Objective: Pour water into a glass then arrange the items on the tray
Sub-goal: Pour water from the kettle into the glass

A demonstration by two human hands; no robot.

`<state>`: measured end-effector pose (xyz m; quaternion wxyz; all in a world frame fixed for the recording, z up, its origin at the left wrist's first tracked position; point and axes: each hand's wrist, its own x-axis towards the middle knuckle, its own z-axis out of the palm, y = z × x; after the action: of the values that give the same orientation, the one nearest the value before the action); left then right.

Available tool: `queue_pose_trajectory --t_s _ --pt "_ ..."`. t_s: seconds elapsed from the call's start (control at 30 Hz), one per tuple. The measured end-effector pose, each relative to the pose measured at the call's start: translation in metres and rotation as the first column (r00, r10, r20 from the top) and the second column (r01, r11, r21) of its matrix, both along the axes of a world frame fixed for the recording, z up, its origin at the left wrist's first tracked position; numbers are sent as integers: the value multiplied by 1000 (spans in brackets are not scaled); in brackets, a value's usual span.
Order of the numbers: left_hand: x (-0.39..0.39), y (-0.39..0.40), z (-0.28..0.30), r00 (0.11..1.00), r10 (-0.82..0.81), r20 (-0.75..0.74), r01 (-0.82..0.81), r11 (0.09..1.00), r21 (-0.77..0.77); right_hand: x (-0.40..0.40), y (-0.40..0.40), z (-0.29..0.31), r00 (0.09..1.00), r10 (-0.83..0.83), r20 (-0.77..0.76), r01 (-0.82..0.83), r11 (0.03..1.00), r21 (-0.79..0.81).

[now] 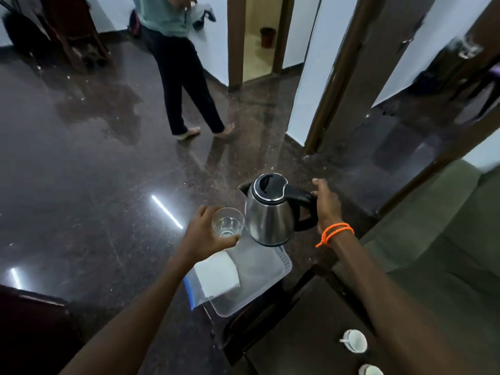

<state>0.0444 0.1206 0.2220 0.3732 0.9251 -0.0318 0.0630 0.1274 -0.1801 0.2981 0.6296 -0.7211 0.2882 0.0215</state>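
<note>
A clear drinking glass [227, 222] is gripped from the left side by my left hand [204, 234] and held above the far left corner of the tray. Some water shows at its bottom. Right beside it hangs a steel electric kettle [270, 215] with a black lid, its spout pointing away to the upper left. My right hand [328, 204] holds its black handle, and the kettle is upright above the tray's far edge. The translucent white tray [259, 269] lies below, with a folded white napkin [217, 274] on its left half.
The tray rests at the corner of a dark wooden table [297, 334]. Two white cups [355, 340] stand on the table at the lower right. A green sofa [446, 253] is on the right. Another person [181, 63] walks on the polished dark floor beyond.
</note>
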Motion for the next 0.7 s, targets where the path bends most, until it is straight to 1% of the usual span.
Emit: queue_pose_trajectory --t_s 0.1,0.23,0.4,0.53,0.7 --pt "1 4 48 998 -26 49 25 999 24 2 -4 64 997 47 65 -42 995 -88" --pt "0 3 99 997 -30 75 30 1000 7 -9 -4 145 984 106 143 -70 970 -235" --pt "-4 -5 141 989 -62 134 59 998 29 -24 -2 215 962 174 212 -73 908 -413" --pt "-10 -16 162 983 -98 153 87 994 73 -30 3 249 923 269 274 -79 831 -550" --pt "-16 -30 181 976 -137 171 122 988 97 -38 10 273 860 434 267 -104 661 -743"
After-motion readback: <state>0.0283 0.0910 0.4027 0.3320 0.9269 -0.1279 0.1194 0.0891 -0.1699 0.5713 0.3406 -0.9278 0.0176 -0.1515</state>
